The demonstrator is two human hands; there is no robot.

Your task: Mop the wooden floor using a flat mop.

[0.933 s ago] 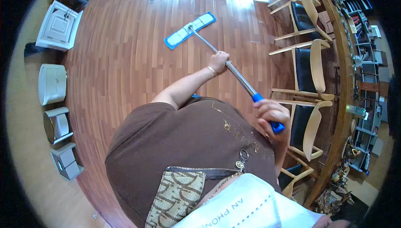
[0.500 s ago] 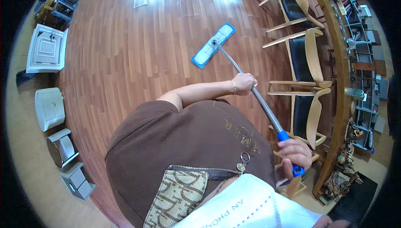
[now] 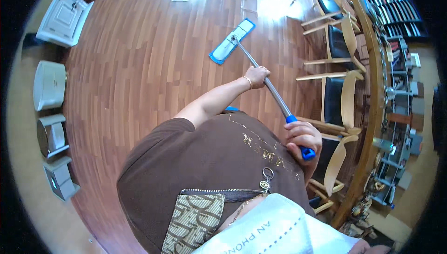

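Observation:
A flat mop [image 3: 232,41] with a pale blue head and darker blue fringe lies on the wooden floor ahead of me, set diagonally. Its silver pole [image 3: 276,95] slants back toward my right side. My left hand [image 3: 257,76], a bracelet at its wrist, is wrapped around the pole partway down. Farther up, at the blue grip near the pole's end, my right hand [image 3: 304,139] is closed, with the blue end cap showing below the fingers. Both forearms are held in front of my brown top.
Wooden chairs with black seats [image 3: 334,103] line the right side along a long wooden table edge [image 3: 375,128]. Along the left stand a white cabinet [image 3: 63,15], a cream rounded cabinet [image 3: 50,85] and a small grey drawer unit [image 3: 62,179]. Bright reflections shine on the far floor.
Both hands have shifted forward and left with the pole, the right hand more so. The mop head appears slightly farther up and left. The surroundings have turned in view, with the chairs lower.

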